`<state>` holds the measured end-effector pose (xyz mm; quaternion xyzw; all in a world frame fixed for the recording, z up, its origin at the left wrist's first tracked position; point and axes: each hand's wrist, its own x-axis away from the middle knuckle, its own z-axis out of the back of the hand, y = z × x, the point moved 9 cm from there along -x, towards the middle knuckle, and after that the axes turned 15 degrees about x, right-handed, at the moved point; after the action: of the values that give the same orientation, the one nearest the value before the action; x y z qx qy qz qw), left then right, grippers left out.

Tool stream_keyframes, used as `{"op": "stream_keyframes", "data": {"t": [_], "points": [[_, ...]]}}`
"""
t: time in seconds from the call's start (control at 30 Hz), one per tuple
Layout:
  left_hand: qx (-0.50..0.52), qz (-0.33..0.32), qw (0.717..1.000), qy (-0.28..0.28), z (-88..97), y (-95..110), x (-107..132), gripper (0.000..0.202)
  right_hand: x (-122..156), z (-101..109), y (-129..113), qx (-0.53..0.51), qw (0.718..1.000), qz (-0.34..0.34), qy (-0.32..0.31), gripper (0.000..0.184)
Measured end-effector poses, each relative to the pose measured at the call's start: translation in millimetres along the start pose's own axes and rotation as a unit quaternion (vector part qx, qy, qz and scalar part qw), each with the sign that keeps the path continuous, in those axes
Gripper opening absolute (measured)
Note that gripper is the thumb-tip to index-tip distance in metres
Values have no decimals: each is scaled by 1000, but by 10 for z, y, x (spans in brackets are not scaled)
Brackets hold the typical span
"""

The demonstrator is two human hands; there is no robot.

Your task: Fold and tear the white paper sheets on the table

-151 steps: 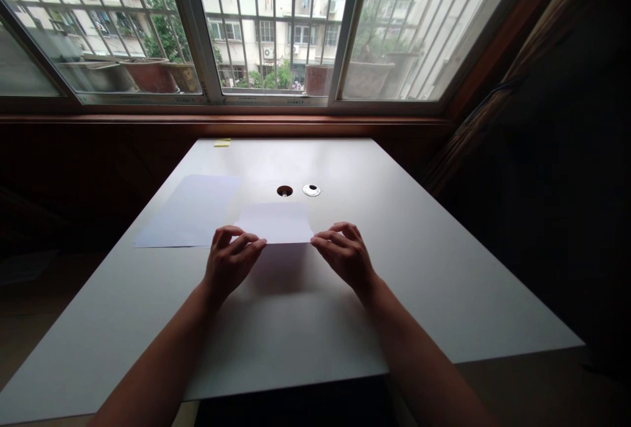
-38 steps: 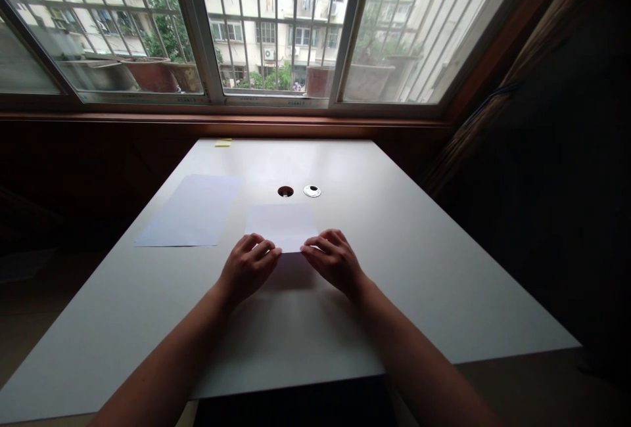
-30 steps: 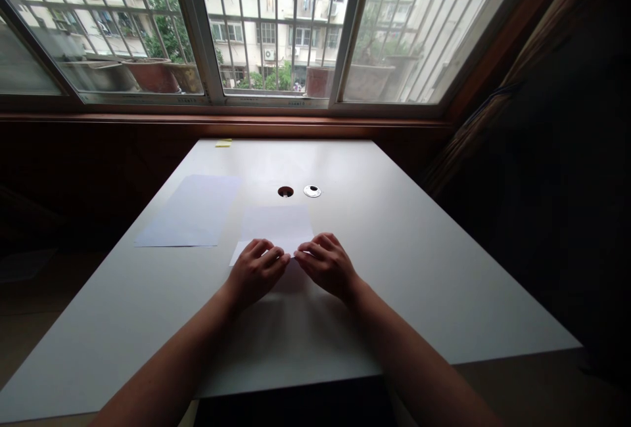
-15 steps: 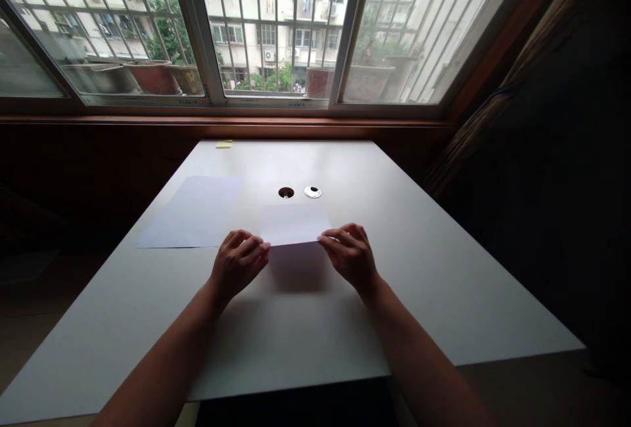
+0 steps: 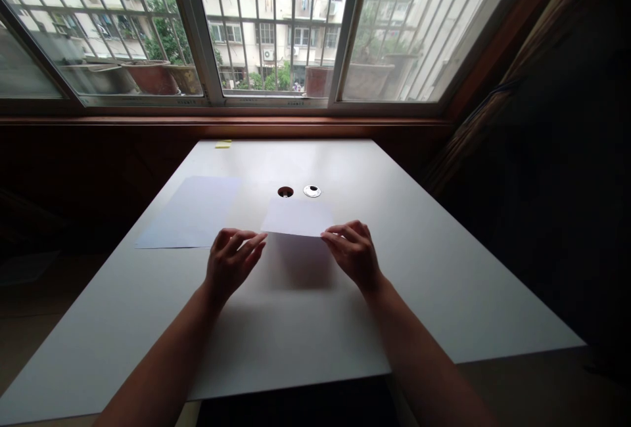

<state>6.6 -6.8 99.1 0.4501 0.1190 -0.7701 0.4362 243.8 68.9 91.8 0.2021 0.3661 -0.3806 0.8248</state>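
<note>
A small folded white paper [image 5: 297, 216] hangs just above the white table [image 5: 444, 269] and throws a shadow under it. My right hand [image 5: 353, 253] pinches its near right corner. My left hand [image 5: 231, 260] is at its near left corner, its fingertips closed on the edge. The paper's far edge tilts down toward the table, close to a round cable hole [image 5: 285, 192].
A larger white sheet [image 5: 191, 211] lies flat to the left. A round silver cap [image 5: 311, 191] sits beside the cable hole. A small yellow note [image 5: 222, 144] lies at the table's far edge, below a barred window. The right side of the room is dark.
My hands have spread apart from the middle of the near edge to the paper's corners. The paper has lifted off the table and shifted slightly away from me.
</note>
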Motion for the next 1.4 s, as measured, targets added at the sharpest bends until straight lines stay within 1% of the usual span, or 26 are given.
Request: {"op": "stream_keyframes", "data": {"t": [0.1,0.23,0.4,0.5,0.67,0.77,0.9,1.03,1.13,1.3,1.4], "points": [[-12,-34,998,-42,-197,163,-9,44,-6,-44,-145,-17,999,31,-16,16],[-21,-67,994,-80,-352,267,2,30,-8,-75,-305,-38,997,68,-27,16],[-18,-67,993,-100,-393,290,9,17,-16,-88,-416,-52,994,90,-38,16],[-16,-77,991,-104,-404,338,-1,16,-28,-87,-500,-50,993,102,-42,15],[-14,-96,989,-116,-444,414,1,17,-39,-78,-690,-53,987,142,-47,15],[-11,-101,988,-118,-454,426,7,17,-39,-75,-722,-55,985,154,-48,14],[-7,-94,989,-110,-435,388,7,14,-43,-70,-629,-45,987,146,-49,12],[-14,-71,993,-98,-385,282,9,16,-46,-51,-465,-26,991,127,-44,12],[-22,-56,995,-80,-303,176,23,17,-42,-33,-290,-12,995,93,-30,12],[-34,-27,997,-58,-170,0,55,13,-13,-1,43,22,1000,8,-1,11],[-37,-23,997,-68,-185,-9,52,11,1,13,97,15,1000,-12,9,11]]}}
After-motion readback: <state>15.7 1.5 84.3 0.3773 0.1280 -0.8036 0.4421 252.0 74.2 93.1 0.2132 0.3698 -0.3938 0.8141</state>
